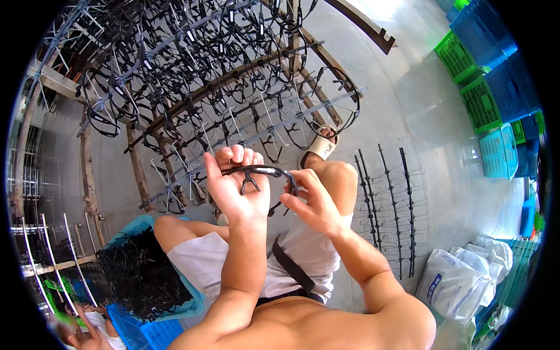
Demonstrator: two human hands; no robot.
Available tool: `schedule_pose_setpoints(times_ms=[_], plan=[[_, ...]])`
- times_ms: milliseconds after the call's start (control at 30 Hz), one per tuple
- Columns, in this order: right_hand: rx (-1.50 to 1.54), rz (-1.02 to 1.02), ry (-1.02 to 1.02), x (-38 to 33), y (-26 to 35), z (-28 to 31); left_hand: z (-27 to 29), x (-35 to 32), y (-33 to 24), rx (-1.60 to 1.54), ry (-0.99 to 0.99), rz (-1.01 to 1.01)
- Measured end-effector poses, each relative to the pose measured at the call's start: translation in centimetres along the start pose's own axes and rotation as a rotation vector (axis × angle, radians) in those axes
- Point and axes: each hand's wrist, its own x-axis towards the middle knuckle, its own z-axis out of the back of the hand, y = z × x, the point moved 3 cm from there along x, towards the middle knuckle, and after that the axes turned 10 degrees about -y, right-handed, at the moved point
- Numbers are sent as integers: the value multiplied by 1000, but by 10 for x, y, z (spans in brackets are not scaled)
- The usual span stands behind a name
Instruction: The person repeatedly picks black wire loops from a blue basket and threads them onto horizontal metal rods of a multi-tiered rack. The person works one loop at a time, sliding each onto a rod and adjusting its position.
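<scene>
A grey concrete floor [420, 105] carries everything. At three o'clock lie four black wire racks [388, 204]; at one to two o'clock stand green and blue crates [487, 76]; at five o'clock white sacks [461, 280]; at seven o'clock a blue basket [149, 332] of black frames.

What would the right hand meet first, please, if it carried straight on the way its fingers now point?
Probably the black glasses frame it already pinches at one end, then the left hand holding the other side; the right hand points up and leftward, though depth is unclear.
</scene>
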Motion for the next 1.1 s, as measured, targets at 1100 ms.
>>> schedule_pose_setpoints(times_ms=[1100], plan=[[342,142,-465,18,95,128,49,-99,-12,1123,714,-24]])
